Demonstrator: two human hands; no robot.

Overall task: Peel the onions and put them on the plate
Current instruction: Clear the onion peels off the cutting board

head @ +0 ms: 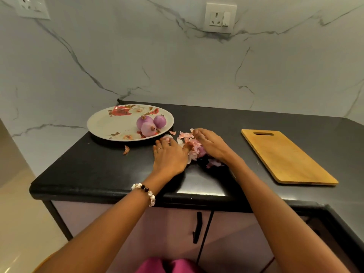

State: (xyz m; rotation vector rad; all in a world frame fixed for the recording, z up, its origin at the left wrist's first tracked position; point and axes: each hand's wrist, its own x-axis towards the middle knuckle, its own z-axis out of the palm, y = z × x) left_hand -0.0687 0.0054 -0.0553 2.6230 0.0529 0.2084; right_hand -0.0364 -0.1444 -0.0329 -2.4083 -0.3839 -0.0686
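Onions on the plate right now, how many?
3, clustered at the plate's right side: one at the back left, one at the back right, one in front. Another may lie among the skins between the hands.

three peeled purple onions, touching, on floral plate

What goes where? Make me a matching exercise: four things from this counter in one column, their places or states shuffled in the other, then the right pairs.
Things:
1. Onions
2. Board
3. Skins
4. Socket

Places or states:
A. on the wall
B. loose in a pile between the hands
C. peeled, on the plate
D. bare, on the counter right of the hands

Pairs: 1-C, 2-D, 3-B, 4-A
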